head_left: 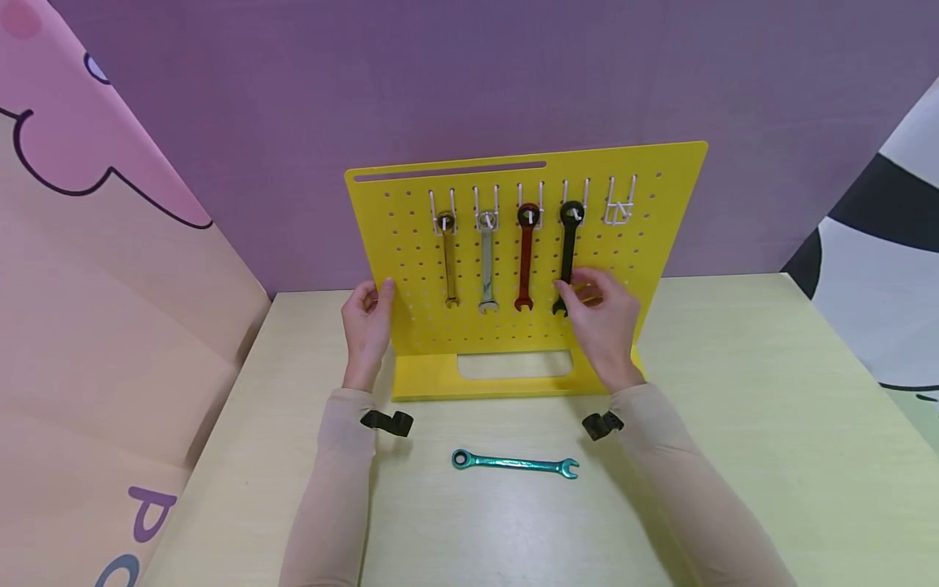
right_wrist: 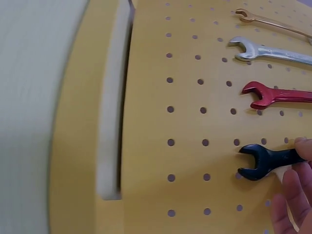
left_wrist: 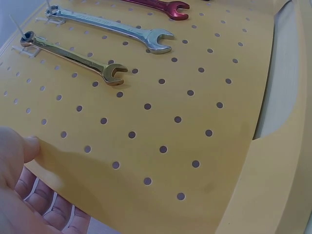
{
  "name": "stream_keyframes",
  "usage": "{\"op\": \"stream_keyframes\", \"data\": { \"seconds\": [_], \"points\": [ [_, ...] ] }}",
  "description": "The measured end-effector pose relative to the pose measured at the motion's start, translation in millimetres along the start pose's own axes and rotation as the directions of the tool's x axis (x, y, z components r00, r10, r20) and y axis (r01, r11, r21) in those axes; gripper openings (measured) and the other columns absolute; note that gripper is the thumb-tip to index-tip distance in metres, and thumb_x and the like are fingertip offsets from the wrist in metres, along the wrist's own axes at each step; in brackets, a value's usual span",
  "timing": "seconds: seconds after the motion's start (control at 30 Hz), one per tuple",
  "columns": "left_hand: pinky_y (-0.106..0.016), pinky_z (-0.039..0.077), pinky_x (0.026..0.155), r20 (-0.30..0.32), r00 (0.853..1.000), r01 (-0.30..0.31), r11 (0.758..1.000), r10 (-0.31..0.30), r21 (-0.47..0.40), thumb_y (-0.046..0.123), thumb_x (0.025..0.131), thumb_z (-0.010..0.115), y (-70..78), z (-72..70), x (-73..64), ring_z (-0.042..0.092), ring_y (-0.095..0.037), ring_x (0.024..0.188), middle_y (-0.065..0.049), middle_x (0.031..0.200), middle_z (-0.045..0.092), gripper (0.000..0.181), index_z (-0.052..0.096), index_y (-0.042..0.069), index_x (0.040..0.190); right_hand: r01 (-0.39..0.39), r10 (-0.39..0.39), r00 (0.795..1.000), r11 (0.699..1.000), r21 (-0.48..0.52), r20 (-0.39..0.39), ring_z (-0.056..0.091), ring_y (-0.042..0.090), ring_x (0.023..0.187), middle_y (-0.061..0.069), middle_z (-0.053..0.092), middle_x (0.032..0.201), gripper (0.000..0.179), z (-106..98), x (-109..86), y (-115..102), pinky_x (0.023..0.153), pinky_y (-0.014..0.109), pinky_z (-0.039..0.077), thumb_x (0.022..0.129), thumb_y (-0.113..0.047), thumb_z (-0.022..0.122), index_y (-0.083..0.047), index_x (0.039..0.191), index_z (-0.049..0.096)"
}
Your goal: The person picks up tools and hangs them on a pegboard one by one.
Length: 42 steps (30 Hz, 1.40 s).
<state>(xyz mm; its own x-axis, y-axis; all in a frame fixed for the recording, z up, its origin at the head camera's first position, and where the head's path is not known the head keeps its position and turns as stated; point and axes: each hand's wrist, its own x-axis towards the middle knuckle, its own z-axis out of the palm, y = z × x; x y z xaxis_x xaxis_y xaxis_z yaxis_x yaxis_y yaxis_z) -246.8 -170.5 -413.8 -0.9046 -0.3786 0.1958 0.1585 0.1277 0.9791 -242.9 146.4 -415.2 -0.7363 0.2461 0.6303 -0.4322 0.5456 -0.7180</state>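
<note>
A yellow pegboard point(head_left: 469, 330) stands upright on the table. My left hand point(head_left: 368, 324) grips its left edge, thumb point(left_wrist: 30, 147) on the front face and fingers curled behind. My right hand point(head_left: 605, 318) pinches a black combination wrench point(head_left: 568, 244) near its open-end jaw; the ring end is on a white hook. To its left hang a red wrench point(head_left: 525, 257), a silver wrench point(head_left: 487, 261) and a gold wrench point(head_left: 450, 261), each by its ring on a hook. A teal ratcheting wrench point(head_left: 517, 464) lies flat on the table in front of the board.
An unused white wire hook point(head_left: 619, 210) is on the board, right of the black wrench. The board's base point(head_left: 425, 383) has a long cutout at the bottom. A pale wooden table point(head_left: 748, 424) extends to both sides, with a purple backdrop point(head_left: 469, 73) behind.
</note>
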Motion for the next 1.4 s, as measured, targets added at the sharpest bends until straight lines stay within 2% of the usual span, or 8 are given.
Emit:
{"op": "stream_keyframes", "data": {
  "seconds": [0.2,0.5,0.87,1.03,1.23,1.4],
  "points": [
    [-0.016,0.047,0.079,0.001,1.0,-0.005,1.0,0.005,-0.007,0.026,0.108,0.066,0.7,-0.3,-0.3,0.057,-0.013,0.087,-0.002,0.092,0.064,0.03,0.069,-0.003,0.115,-0.01,0.01,1.0,1.0,-0.02,0.009,0.071,0.03,0.079,0.016,0.079,0.102,0.025,-0.1,-6.3,4.3,0.07,0.01,0.046,0.093,-0.018,0.086,-0.001,0.109,0.079],
    [-0.016,0.047,0.079,0.005,1.0,-0.017,1.0,0.017,0.003,0.026,0.108,0.066,0.1,0.3,0.0,0.058,-0.012,0.086,-0.003,0.093,0.066,0.031,0.07,-0.004,0.116,-0.03,0.03,0.999,1.0,-0.008,0.015,0.07,0.027,0.075,0.016,0.08,0.097,0.02,0.5,-15.1,12.4,0.069,0.005,0.044,0.091,-0.015,0.086,0.0,0.104,0.079],
    [-0.017,0.047,0.079,-0.001,1.0,-0.017,1.0,0.017,-0.013,0.024,0.108,0.066,-1.5,0.5,1.2,0.058,-0.011,0.086,-0.001,0.091,0.064,0.029,0.07,-0.004,0.115,-0.042,0.043,0.998,0.999,-0.019,0.043,0.069,0.026,0.075,0.016,0.08,0.097,0.018,-1.2,-23.1,15.9,0.068,0.005,0.044,0.093,-0.015,0.084,-0.001,0.103,0.08],
    [-0.017,0.047,0.079,0.0,1.0,-0.021,1.0,0.021,-0.019,0.025,0.108,0.066,-1.2,0.4,1.1,0.057,-0.011,0.085,0.002,0.088,0.063,0.028,0.07,-0.003,0.113,-0.08,0.082,0.994,0.997,-0.021,0.073,0.066,0.02,0.074,0.015,0.08,0.097,0.018,-3.4,-30.1,18.3,0.066,0.006,0.044,0.094,-0.017,0.083,-0.001,0.102,0.079],
    [-0.018,0.047,0.078,0.007,1.0,-0.019,1.0,0.019,-0.016,0.026,0.108,0.066,-1.8,0.0,1.0,0.057,-0.012,0.086,0.001,0.089,0.063,0.03,0.069,-0.002,0.114,-0.17,0.173,0.97,0.985,-0.031,0.173,0.064,0.011,0.072,0.013,0.081,0.098,0.021,-7.6,-41.1,17.5,0.061,0.012,0.047,0.096,-0.023,0.082,-0.004,0.104,0.08],
    [-0.018,0.046,0.077,0.005,1.0,-0.025,1.0,0.025,-0.01,0.026,0.108,0.066,-2.5,-0.6,1.3,0.057,-0.012,0.086,0.001,0.088,0.062,0.029,0.069,-0.002,0.113,-0.206,0.212,0.921,0.977,-0.054,0.326,0.067,0.018,0.076,0.013,0.08,0.103,0.021,-12.8,-53.1,13.3,0.062,0.017,0.051,0.098,-0.024,0.079,-0.005,0.108,0.08]
  ]
}}
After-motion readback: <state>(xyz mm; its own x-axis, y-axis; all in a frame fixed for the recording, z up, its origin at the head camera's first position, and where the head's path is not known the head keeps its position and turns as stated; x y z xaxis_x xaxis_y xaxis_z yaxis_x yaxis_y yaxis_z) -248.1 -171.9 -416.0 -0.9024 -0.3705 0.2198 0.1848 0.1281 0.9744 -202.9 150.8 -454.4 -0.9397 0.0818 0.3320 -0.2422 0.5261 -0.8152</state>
